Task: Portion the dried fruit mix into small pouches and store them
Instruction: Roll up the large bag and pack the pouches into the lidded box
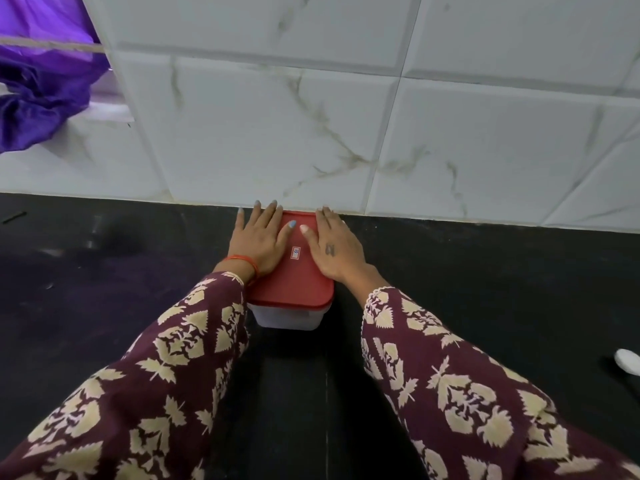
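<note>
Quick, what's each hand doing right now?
Left hand: open, flat on the red lid.
Right hand: open, flat on the same lid.

There is only one view, from a camera on the person's head. It looks forward and steeply down at the black bench [104, 306] where it meets the tiled wall [277, 116]. Both forearms reach away from the camera. The view is wide and close.
</note>
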